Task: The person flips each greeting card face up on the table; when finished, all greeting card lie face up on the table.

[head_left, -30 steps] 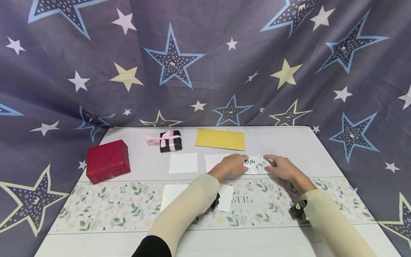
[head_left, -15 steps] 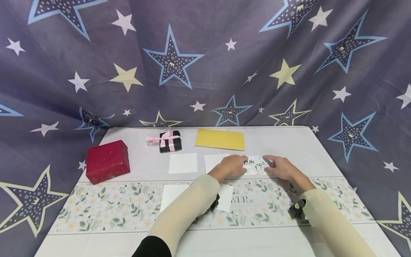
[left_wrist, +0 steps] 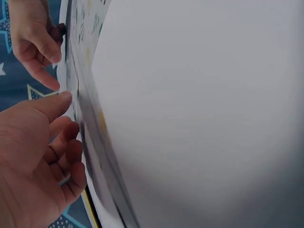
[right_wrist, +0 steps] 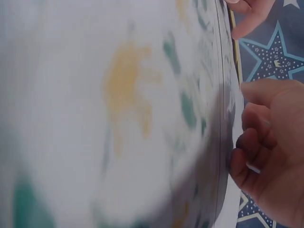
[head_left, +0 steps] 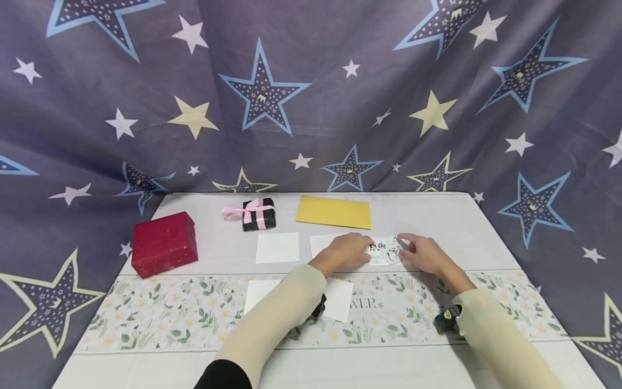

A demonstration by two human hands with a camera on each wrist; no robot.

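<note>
Both hands rest on the table (head_left: pixel 437 216) at a small white card printed with black characters (head_left: pixel 386 251), which lies flat between them, just in front of the yellow envelope (head_left: pixel 333 212). The left hand (head_left: pixel 346 251) covers the card's left edge and part of a plain white card (head_left: pixel 323 243) beneath it; the right hand (head_left: pixel 424 252) sits at the card's right edge. Fingers of both hands are bent at the card's edges; whether they pinch it or only press on it cannot be told from the head view.

Left wrist view: mostly a blurred white sheet, very close; fingers loosely curled, thumb extended toward a thin edge. Right wrist view: blurred floral print fills the frame; fingers curled beside a sheet edge. Contact unclear in both.

Printed characters unreadable. A second white card (head_left: pixel 277 247) lies left of the hands. Another white sheet (head_left: pixel 259 294) on the floral strip (head_left: pixel 160 316) is partly hidden by the left sleeve. Red box (head_left: pixel 164 243) and ribboned black box (head_left: pixel 258 213) stand well apart at the left.
</note>
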